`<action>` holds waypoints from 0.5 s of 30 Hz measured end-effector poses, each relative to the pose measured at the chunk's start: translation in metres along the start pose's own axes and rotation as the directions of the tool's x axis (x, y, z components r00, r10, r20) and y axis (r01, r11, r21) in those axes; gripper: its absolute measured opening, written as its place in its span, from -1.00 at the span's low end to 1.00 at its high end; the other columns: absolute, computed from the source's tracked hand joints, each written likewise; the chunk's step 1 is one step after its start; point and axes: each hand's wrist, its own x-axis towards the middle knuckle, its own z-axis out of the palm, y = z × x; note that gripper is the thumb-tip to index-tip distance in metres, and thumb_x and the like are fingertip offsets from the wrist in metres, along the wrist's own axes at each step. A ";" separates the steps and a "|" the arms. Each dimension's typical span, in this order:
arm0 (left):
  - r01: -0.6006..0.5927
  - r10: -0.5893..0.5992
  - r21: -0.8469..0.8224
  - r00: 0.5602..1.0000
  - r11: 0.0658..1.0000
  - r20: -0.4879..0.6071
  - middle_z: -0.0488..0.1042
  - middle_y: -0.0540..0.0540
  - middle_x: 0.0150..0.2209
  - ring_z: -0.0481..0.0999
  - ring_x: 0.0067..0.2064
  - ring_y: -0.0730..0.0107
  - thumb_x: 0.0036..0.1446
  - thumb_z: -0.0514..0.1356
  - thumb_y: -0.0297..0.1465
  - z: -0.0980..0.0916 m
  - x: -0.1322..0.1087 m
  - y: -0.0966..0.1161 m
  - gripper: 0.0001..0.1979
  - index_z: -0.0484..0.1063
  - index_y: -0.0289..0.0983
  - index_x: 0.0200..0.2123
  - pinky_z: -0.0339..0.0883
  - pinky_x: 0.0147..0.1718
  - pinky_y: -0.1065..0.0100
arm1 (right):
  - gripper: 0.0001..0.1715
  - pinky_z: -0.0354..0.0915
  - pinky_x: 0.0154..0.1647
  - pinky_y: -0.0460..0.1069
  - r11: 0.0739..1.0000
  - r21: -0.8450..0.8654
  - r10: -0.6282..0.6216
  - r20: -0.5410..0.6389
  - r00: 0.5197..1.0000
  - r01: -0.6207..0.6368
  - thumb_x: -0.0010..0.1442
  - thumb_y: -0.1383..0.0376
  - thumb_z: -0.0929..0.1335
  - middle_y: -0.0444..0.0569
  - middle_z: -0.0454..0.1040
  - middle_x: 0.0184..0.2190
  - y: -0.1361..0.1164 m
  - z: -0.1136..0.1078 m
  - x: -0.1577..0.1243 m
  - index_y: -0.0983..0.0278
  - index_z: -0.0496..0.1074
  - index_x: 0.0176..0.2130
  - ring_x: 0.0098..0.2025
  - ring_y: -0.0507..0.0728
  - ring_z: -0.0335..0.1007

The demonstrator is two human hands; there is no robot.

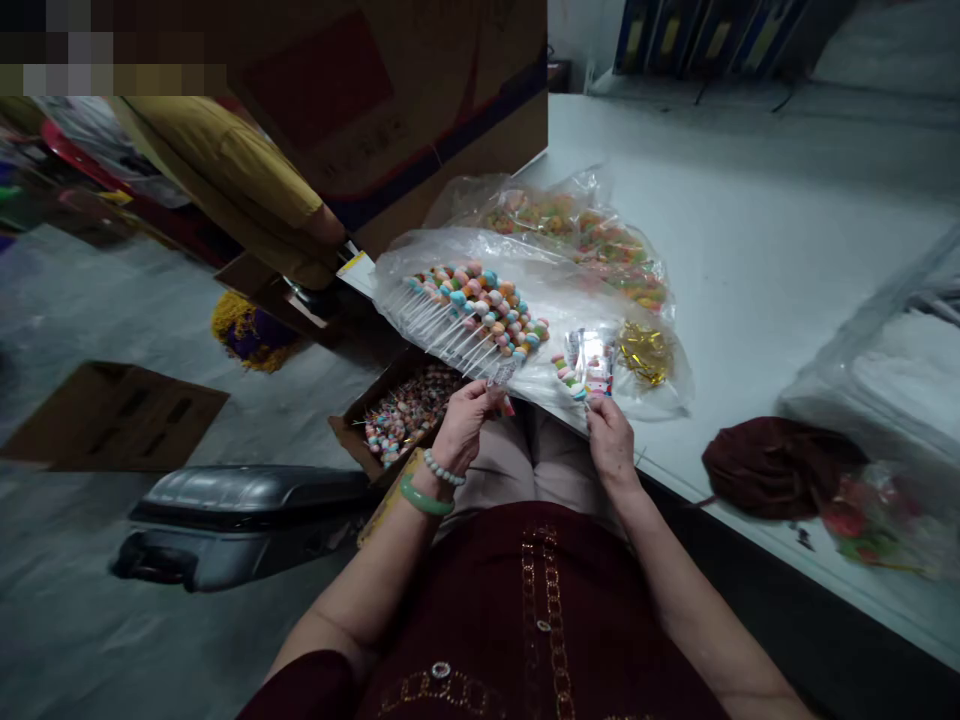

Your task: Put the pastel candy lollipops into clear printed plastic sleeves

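My left hand [466, 425] is closed round the stick ends of a fan of candy skewers [480, 305], whose pastel beads lie spread on a clear plastic sheet [450, 250]. My right hand [609, 440] pinches a small clear printed bag [592, 362] held upright at the table's edge, with a candy skewer [566, 376] beside it. A bundle of gold twist ties [645, 352] lies just right of the bag. Both hands sit above my lap at the white table [750, 230].
A plastic bag of more sweets [585, 235] lies behind the sheet. On the floor to the left stand an open box of wrapped candy [405, 410], a large cardboard carton [390, 110] and a grey case [240, 520]. A dark red cloth [772, 465] lies on the table at right.
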 end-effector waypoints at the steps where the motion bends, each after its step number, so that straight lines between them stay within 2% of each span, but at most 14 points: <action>1: -0.003 0.003 0.022 0.999 1.000 0.037 0.45 -0.03 -0.58 0.36 -0.51 0.51 -0.08 0.36 -0.23 0.003 -0.001 -0.001 -0.71 0.44 -0.32 -0.58 0.13 -0.47 0.42 | -0.80 0.07 -0.36 -0.04 0.998 -0.069 0.009 -0.051 0.999 -0.013 0.15 0.25 0.21 -0.09 0.43 -0.42 -0.002 -0.001 0.003 0.22 0.40 -0.35 -0.38 0.10 0.26; 3: -0.014 0.008 0.052 0.994 0.999 0.109 0.44 -0.03 -0.58 0.36 -0.50 0.49 -0.06 0.35 -0.24 0.011 0.000 -0.003 -0.71 0.44 -0.32 -0.59 0.18 -0.42 0.40 | -0.77 0.02 -0.35 -0.04 0.983 -0.181 0.005 -0.103 0.995 -0.024 0.18 0.29 0.22 -0.04 0.48 -0.34 -0.009 -0.002 0.013 0.23 0.45 -0.27 -0.34 0.10 0.26; 6: -0.031 0.009 0.088 0.969 0.996 0.248 0.45 -0.06 -0.57 0.36 -0.47 0.47 -0.02 0.33 -0.25 0.025 0.008 -0.006 -0.72 0.47 -0.33 -0.60 0.21 -0.36 0.37 | -0.74 -0.01 -0.35 -0.04 0.966 -0.259 -0.013 -0.082 0.997 -0.008 0.21 0.33 0.22 -0.03 0.50 -0.33 -0.020 -0.005 0.031 0.24 0.48 -0.23 -0.35 0.10 0.25; 8: -0.033 0.012 0.068 0.959 0.997 0.284 0.46 -0.07 -0.57 0.37 -0.47 0.45 0.01 0.32 -0.24 0.030 0.016 -0.006 -0.71 0.49 -0.33 -0.58 0.22 -0.35 0.36 | -0.76 -0.02 -0.35 -0.04 0.959 -0.282 -0.010 -0.071 0.997 -0.010 0.22 0.33 0.24 -0.03 0.49 -0.35 -0.024 -0.006 0.041 0.24 0.49 -0.24 -0.36 0.10 0.24; 10: -0.054 0.043 0.042 0.971 0.998 0.235 0.46 -0.06 -0.57 0.37 -0.46 0.43 0.02 0.30 -0.22 0.027 0.026 -0.007 -0.71 0.49 -0.32 -0.58 0.24 -0.34 0.34 | -0.76 -0.03 -0.36 -0.04 0.945 -0.328 -0.029 -0.073 0.997 0.003 0.24 0.32 0.24 -0.03 0.49 -0.35 -0.022 -0.005 0.047 0.24 0.49 -0.25 -0.36 0.10 0.24; 12: -0.141 0.127 0.118 0.984 0.983 0.122 0.48 -0.07 -0.51 0.41 -0.40 0.39 0.04 0.27 -0.26 0.018 0.035 -0.007 -0.73 0.47 -0.29 -0.60 0.27 -0.27 0.31 | -0.76 -0.04 -0.37 -0.03 0.918 -0.396 -0.074 -0.093 0.993 0.031 0.26 0.32 0.24 -0.02 0.49 -0.34 -0.018 -0.001 0.050 0.25 0.49 -0.23 -0.35 0.10 0.24; 14: -0.240 0.257 0.378 0.966 0.894 0.006 0.53 -0.11 -0.36 0.46 -0.25 0.30 0.04 0.24 -0.35 0.007 0.040 -0.011 -0.78 0.47 -0.27 -0.61 0.27 -0.15 0.26 | -0.73 -0.03 -0.37 -0.02 0.878 -0.473 -0.144 -0.118 0.983 0.072 0.28 0.32 0.22 0.02 0.49 -0.29 -0.013 0.005 0.052 0.28 0.48 -0.18 -0.33 0.12 0.26; 15: -0.258 0.321 0.544 0.947 0.798 -0.022 0.55 -0.13 -0.26 0.45 -0.15 0.25 0.03 0.24 -0.39 0.002 0.041 -0.013 -0.82 0.48 -0.25 -0.59 0.25 -0.09 0.23 | -0.72 -0.01 -0.36 -0.01 0.849 -0.519 -0.187 -0.116 0.976 0.101 0.29 0.33 0.21 0.05 0.49 -0.27 -0.012 0.008 0.052 0.30 0.48 -0.15 -0.32 0.13 0.27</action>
